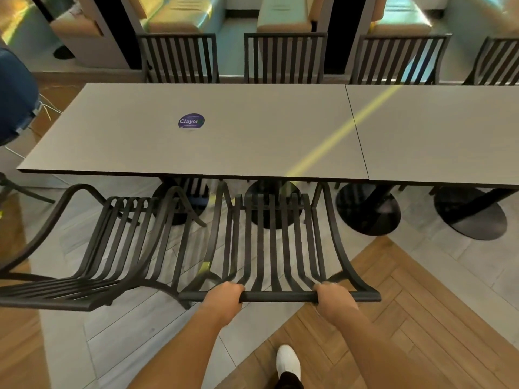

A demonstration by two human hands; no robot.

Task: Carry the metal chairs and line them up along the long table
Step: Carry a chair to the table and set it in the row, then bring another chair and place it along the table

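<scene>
Seen from above, at the bottom centre of the frame: left hand (224, 297) and right hand (334, 297), each curled tight around the top rail of a black metal chair (276, 242), knuckles up, fingers wrapped under the bar. Slatted chair back sloping away from the hands toward the middle of the frame, seat front tucked just under the near edge of the grey counter (224, 141).

Lower left: a second metal chair (92, 254), same slatted build, angled slightly, its armrest sweeping up toward the left edge, just beside the held chair and close to touching it.

Across the upper part of the frame, along the counter's far edge: a far row of chairs (285, 58), three full slatted backs upright and evenly spaced, a fourth cut off at the upper right corner. Behind them, padded booth seats (283, 15) in tan and pale green.

Centre: counter made of two tops butted end to end, seam running down at right of centre; a round purple sticker (191, 121) reading "ClayG…" left of the middle; a narrow stripe of yellow light slanting across the seam. Beneath the near edge, round black pedestal bases (368, 211) standing on the floor.

Bottom: floor (393, 318) of grey tile and herringbone wood; one white shoe (288, 360) at bottom centre between the forearms. Far left edge: a dark blue rounded object (16, 94), partly out of frame, not identifiable.
</scene>
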